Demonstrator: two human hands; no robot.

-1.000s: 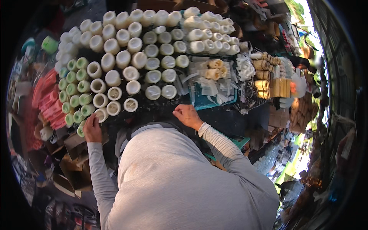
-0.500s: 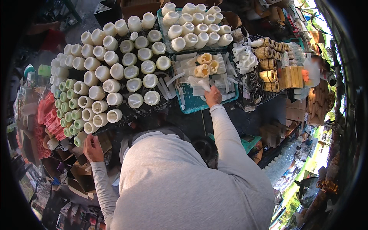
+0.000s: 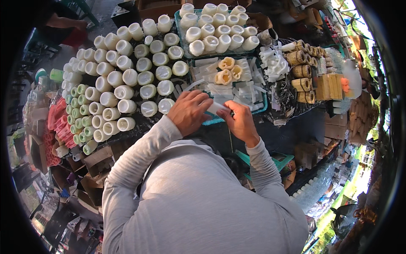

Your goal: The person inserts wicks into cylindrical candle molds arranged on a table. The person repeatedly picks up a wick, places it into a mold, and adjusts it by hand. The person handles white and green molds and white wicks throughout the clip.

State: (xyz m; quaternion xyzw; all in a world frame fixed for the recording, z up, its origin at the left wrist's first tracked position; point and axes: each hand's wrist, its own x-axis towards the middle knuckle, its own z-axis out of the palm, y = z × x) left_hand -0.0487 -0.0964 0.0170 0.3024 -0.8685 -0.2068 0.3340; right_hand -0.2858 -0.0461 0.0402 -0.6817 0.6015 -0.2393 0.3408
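In front of my chest, both hands are together over the near edge of a teal tray. A white translucent strip is between them. My right hand pinches its right end between thumb and fingers. My left hand is closed at its left end, fingers bent, their tips partly hidden. Flat white pieces like it lie spread in the tray, beside several yellowish scalloped wax cups.
Rows of white wax candle cups fill the table to the left, with pale green ones at their edge. Another tray of white candles stands behind. Bamboo pieces and a white pile are to the right.
My left hand has come from the green cups at the table's left edge to the middle. My right hand has lifted a white strip off the tray and drawn it nearer.
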